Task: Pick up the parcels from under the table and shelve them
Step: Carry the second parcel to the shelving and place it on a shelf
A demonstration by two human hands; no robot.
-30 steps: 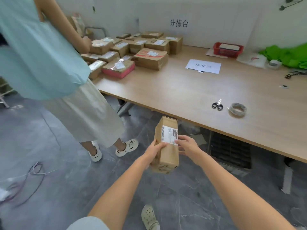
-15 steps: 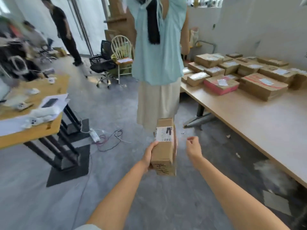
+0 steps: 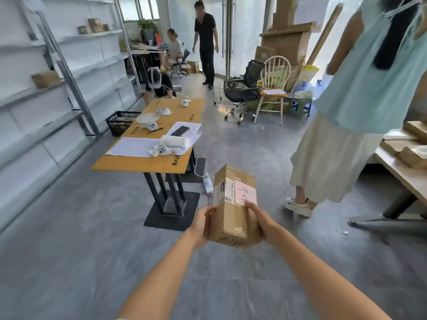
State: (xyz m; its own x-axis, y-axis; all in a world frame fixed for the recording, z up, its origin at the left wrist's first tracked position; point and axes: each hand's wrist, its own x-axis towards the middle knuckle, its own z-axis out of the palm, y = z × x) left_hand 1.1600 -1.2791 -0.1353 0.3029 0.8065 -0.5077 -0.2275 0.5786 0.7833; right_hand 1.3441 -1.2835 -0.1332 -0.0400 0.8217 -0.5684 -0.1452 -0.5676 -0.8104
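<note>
I hold a brown cardboard parcel [image 3: 233,218] out in front of me, with a white barcode label and a pink handwritten slip on its top face. My left hand [image 3: 201,224] grips its left side and my right hand [image 3: 262,221] grips its right side. White metal shelves [image 3: 41,93] run along the left wall, with a few small brown boxes [image 3: 45,78] on them. At the far right edge is the sorting table [image 3: 406,179] with more parcels on it.
A small yellow-topped table [image 3: 147,162] on black legs stands ahead left, with papers, a phone and white devices on it. A person in a light top and pale skirt [image 3: 335,146] stands close on the right. Other people, chairs and stacked cardboard fill the back of the room.
My view has swung left from the sorting table towards the shelves and room. My right hand, off the parcel half a second ago, now grips its right side again.
</note>
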